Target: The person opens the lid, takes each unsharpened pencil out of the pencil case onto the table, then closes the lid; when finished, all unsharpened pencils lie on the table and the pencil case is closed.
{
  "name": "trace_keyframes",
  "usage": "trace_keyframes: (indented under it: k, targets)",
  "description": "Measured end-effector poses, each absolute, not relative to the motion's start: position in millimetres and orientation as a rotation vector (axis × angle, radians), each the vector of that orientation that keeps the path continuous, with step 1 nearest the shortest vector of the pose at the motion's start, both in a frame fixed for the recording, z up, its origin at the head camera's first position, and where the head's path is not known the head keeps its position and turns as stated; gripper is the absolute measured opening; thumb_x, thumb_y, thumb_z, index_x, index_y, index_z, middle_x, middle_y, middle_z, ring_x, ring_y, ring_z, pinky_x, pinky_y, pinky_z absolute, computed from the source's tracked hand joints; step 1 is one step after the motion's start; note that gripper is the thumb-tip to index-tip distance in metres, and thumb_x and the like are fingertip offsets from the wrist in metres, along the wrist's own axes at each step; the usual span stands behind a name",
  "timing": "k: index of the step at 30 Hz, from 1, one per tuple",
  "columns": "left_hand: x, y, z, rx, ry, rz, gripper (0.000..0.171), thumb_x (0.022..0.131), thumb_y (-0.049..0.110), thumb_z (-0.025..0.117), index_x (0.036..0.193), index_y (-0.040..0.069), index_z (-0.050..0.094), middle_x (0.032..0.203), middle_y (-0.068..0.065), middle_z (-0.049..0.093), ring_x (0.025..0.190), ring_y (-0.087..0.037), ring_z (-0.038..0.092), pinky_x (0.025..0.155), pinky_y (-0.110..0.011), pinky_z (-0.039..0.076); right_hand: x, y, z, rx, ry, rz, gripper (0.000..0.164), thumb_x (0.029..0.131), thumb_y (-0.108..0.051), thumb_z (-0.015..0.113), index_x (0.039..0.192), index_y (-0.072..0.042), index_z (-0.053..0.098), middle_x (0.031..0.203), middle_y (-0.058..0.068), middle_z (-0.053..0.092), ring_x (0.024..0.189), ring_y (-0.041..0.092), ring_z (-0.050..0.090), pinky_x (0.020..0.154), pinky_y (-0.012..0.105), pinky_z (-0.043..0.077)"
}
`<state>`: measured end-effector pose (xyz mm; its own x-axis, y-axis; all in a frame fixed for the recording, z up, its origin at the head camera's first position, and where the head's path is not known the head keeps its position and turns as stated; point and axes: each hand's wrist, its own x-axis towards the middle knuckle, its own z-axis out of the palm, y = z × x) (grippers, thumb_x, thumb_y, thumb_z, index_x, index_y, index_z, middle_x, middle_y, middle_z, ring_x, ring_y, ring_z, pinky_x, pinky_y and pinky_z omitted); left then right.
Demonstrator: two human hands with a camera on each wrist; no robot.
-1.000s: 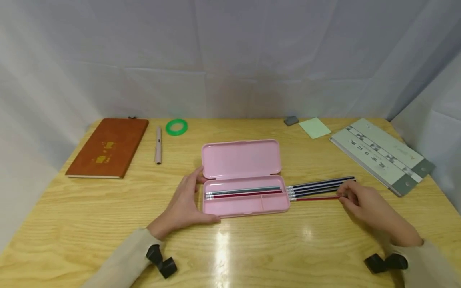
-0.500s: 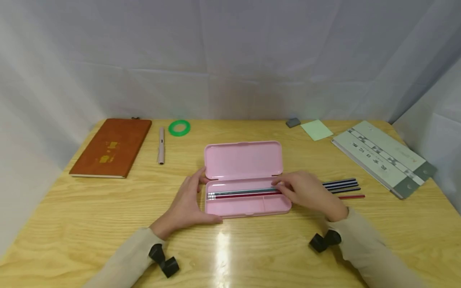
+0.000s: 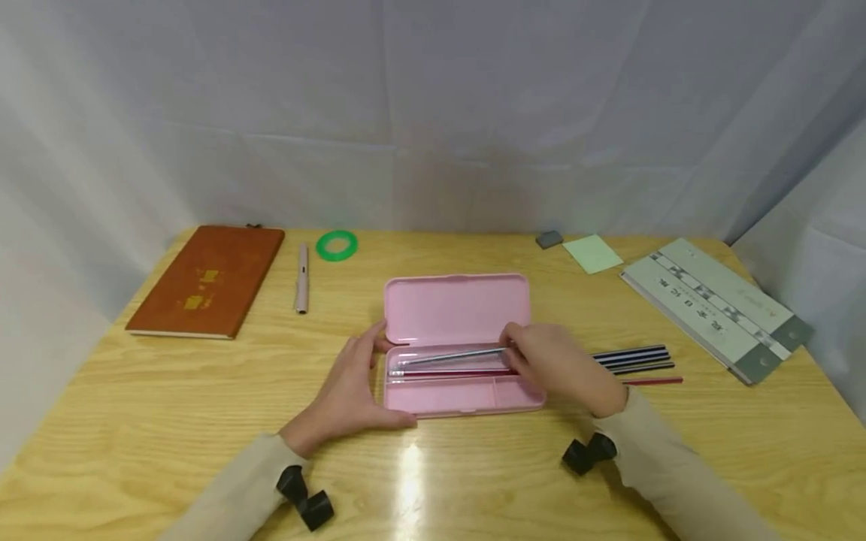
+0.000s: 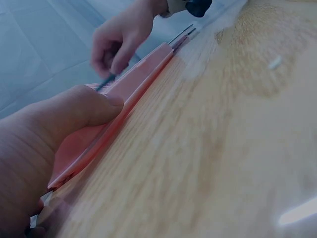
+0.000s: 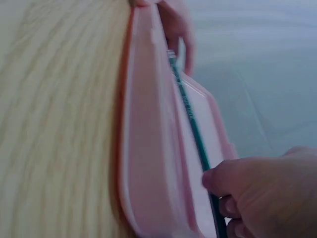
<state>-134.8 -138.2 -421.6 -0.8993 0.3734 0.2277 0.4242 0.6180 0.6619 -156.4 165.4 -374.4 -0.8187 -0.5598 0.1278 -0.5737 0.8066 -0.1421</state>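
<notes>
A pink pencil case (image 3: 440, 402) lies with its lid tipped back on the wooden table. My left hand (image 3: 348, 387) holds its left end, thumb along the front edge and fingers at the back corner. Over the case's right part, my right hand (image 3: 558, 364) pinches a dark green pencil (image 5: 190, 114) between thumb and fingers. That pencil slants, its gripped end raised and its eraser end near the left of the long compartment. Beside it in the same compartment lies a red pencil (image 3: 460, 373). The right hand covers part of the case's right end.
Several dark striped pencils (image 3: 632, 357) and a red pencil (image 3: 652, 381) lie right of the case. Farther out are a brown notebook (image 3: 210, 282), a pen (image 3: 302, 278), green tape (image 3: 337, 246), a grey eraser (image 3: 549, 239), sticky notes (image 3: 593, 253) and a grey-green ledger (image 3: 713, 308).
My right hand has moved left from the loose pencils to the case and now has the green pencil's right end lifted. The left hand stays on the case.
</notes>
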Motion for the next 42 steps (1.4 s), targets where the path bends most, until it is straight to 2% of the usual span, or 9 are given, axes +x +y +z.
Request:
trace_keyframes:
  k: [4, 7, 9, 13, 18, 23, 29, 36, 42]
  targets:
    - [-135, -138, -421, -0.676, -2.776, -1.158, 0.135, 0.043, 0.050, 0.092, 0.151, 0.010, 0.022, 0.119, 0.000, 0.053, 0.099, -0.012, 0.044, 0.082, -0.030, 0.043, -141, 205, -373, 0.733, -2.863, 0.379, 0.010, 0.090, -0.012, 0.065, 0.098, -0.008, 0.063, 0.062, -0.006, 0.053, 0.052, 0.006, 0.042, 0.046, 0.025, 0.035]
    - [-134, -137, -421, -0.676, -2.782, -1.163, 0.135, 0.043, 0.051, 0.092, 0.152, 0.010, 0.022, 0.119, 0.000, 0.053, 0.099, -0.012, 0.043, 0.082, -0.030, 0.042, -125, 248, -380, 0.641, -2.814, 0.387, 0.012, 0.087, -0.007, 0.068, 0.097, -0.010, 0.063, 0.060, -0.010, 0.048, 0.051, 0.002, 0.035, 0.046, 0.023, 0.029]
    - [-134, -137, -421, -0.674, -2.783, -1.164, 0.135, 0.044, 0.051, 0.092, 0.152, 0.010, 0.022, 0.120, 0.000, 0.053, 0.099, -0.012, 0.043, 0.083, -0.030, 0.042, -113, 278, -387, 0.604, -2.789, 0.418, 0.014, 0.084, -0.004, 0.070, 0.094, -0.011, 0.063, 0.060, -0.012, 0.046, 0.052, -0.001, 0.032, 0.047, 0.022, 0.029]
    - [-134, -138, -421, -0.668, -2.774, -1.164, 0.135, 0.043, 0.050, 0.092, 0.151, 0.010, 0.022, 0.119, 0.000, 0.053, 0.100, -0.013, 0.044, 0.083, -0.031, 0.043, -89, 327, -400, 0.524, -2.815, 0.517, 0.010, 0.086, -0.003, 0.068, 0.091, -0.010, 0.063, 0.059, -0.016, 0.041, 0.052, -0.005, 0.029, 0.048, 0.021, 0.028]
    - [-135, -138, -421, -0.669, -2.768, -1.169, 0.135, 0.043, 0.049, 0.092, 0.151, 0.010, 0.023, 0.119, 0.000, 0.052, 0.101, -0.013, 0.045, 0.083, -0.032, 0.044, -71, 354, -409, 0.482, -2.809, 0.542, 0.017, 0.082, 0.003, 0.070, 0.089, -0.012, 0.063, 0.059, -0.017, 0.036, 0.052, -0.006, 0.029, 0.047, 0.018, 0.028]
    - [-134, -138, -421, -0.655, -2.773, -1.188, 0.135, 0.043, 0.046, 0.093, 0.151, 0.009, 0.022, 0.121, -0.003, 0.052, 0.103, -0.015, 0.046, 0.085, -0.034, 0.045, -79, 348, -411, 0.490, -2.806, 0.537, 0.020, 0.080, 0.002, 0.072, 0.091, -0.012, 0.062, 0.061, -0.015, 0.037, 0.053, -0.006, 0.029, 0.047, 0.019, 0.028]
    - [-134, -138, -421, -0.660, -2.771, -1.198, 0.135, 0.043, 0.046, 0.093, 0.151, 0.009, 0.022, 0.121, -0.003, 0.053, 0.105, -0.016, 0.046, 0.087, -0.035, 0.046, -92, 320, -408, 0.547, -2.816, 0.534, 0.032, 0.076, 0.002, 0.073, 0.103, -0.004, 0.056, 0.063, -0.013, 0.040, 0.053, -0.006, 0.031, 0.047, 0.020, 0.031]
    - [-134, -139, -421, -0.662, -2.767, -1.190, 0.135, 0.043, 0.046, 0.093, 0.151, 0.010, 0.022, 0.121, -0.002, 0.053, 0.105, -0.015, 0.046, 0.086, -0.034, 0.046, -110, 278, -397, 0.596, -2.959, 0.516, 0.038, 0.084, -0.007, 0.068, 0.118, -0.002, 0.053, 0.064, -0.010, 0.045, 0.052, -0.001, 0.035, 0.048, 0.020, 0.033]
    - [-134, -138, -420, -0.668, -2.772, -1.193, 0.134, 0.044, 0.047, 0.093, 0.152, 0.010, 0.022, 0.121, -0.002, 0.053, 0.105, -0.015, 0.046, 0.087, -0.034, 0.045, -123, 241, -386, 0.738, -2.972, 0.608, 0.031, 0.087, -0.007, 0.066, 0.116, -0.005, 0.056, 0.063, -0.011, 0.045, 0.052, -0.002, 0.036, 0.050, 0.020, 0.034]
